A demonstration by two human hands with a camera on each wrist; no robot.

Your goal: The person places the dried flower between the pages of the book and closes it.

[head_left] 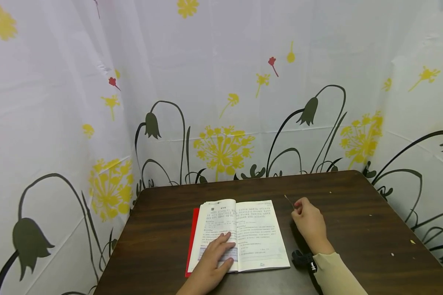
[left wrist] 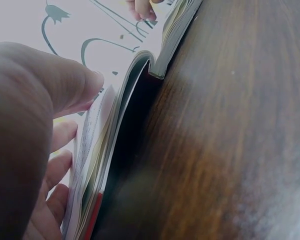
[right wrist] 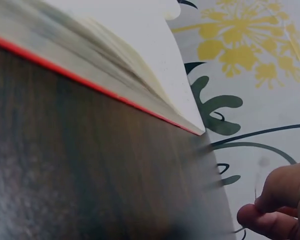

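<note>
An open book with a red cover lies on the table, printed text on both pages. Across the lower part of its left page rests my left hand, fingers spread and fairly straight. In the left wrist view, the thumb and fingers lie over the page edges. Just right of the book, my right hand pinches a short, thin stick between thumb and fingertips; its exact kind I cannot tell. The right wrist view shows the pinching fingertips at the lower right, beyond the book's corner.
The dark wooden table ends at a back edge against a white curtain with printed flowers. Small pale bits are scattered on the right side. A black band sits on the right wrist.
</note>
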